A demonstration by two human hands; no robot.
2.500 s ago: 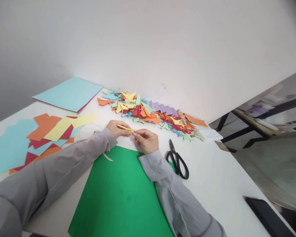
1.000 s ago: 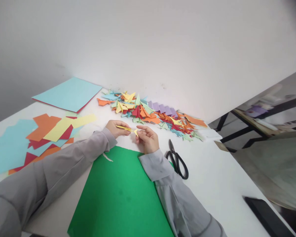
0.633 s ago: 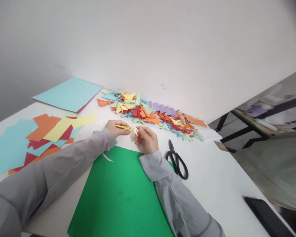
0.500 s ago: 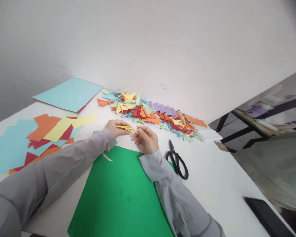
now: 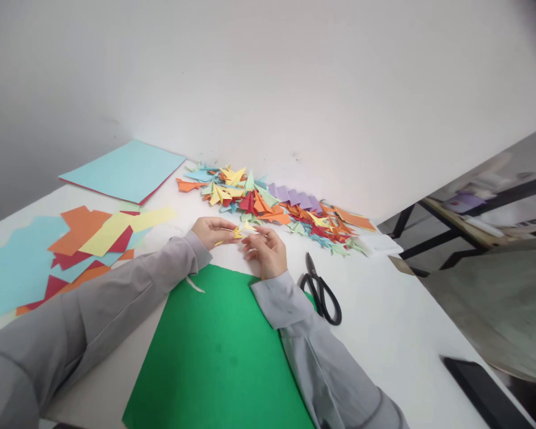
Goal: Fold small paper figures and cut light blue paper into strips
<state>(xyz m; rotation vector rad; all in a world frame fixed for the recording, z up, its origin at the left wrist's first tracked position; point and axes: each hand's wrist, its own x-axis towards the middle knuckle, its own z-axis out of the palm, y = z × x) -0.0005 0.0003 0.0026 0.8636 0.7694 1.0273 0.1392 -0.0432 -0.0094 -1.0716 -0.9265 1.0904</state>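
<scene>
Between my hands is a small folded piece of yellow paper (image 5: 247, 227), its details partly hidden by fingers. My left hand (image 5: 214, 231) pinches its left side. On the other side, the thumb and fingers of my right hand (image 5: 266, 249) are closed on its right end. Both hands are raised just past the far edge of a green sheet (image 5: 223, 351). Right of my right wrist lies a pair of black-handled scissors (image 5: 320, 292), blades pointing away. Behind the hands stretches a heap of small folded paper planes (image 5: 254, 199) in several colours.
Loose coloured paper pieces (image 5: 84, 244) cover the left of the white table (image 5: 384, 333). Light-blue sheets (image 5: 129, 170) lie at the back left, against the wall. A dark, flat phone-like object (image 5: 482, 390) rests near the right edge. Beyond stands a black-framed shelf (image 5: 455, 229).
The folded yellow paper has turned between my fingers, and its pale tip now points up more. My left fingers have shifted over it; both arms stay in place.
</scene>
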